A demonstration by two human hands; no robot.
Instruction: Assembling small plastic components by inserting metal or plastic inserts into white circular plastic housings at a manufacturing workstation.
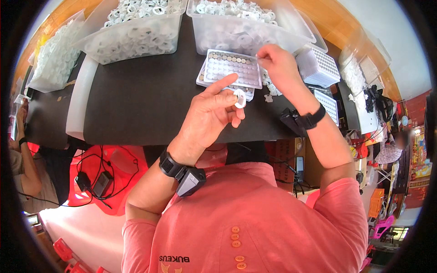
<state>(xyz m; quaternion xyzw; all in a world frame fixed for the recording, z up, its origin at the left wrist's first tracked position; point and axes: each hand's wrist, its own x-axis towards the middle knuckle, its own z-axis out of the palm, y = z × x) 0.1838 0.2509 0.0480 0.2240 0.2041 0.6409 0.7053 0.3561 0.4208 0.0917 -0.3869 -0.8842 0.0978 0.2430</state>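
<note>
My left hand (207, 111) is closed on a small white ring-shaped plastic part (240, 104), held between thumb and fingers above the near side of the trays. Just beyond it lies a white compartment tray (232, 75), with a row of small round silvery discs (234, 59) along its far side. A second tray (200, 81) shows from underneath, partly covered. At the tray's far right corner is my right hand (278, 66), its fingertips pinched together. Whatever they hold, if anything, is too small to make out.
Two clear bins (132, 43) (246, 34) full of white plastic parts stand at the back. On the right are stacked white trays (318, 66) and loose white parts (269, 91). A white foam roll (82, 98) lies left. Another person's arm (25, 154) shows at far left.
</note>
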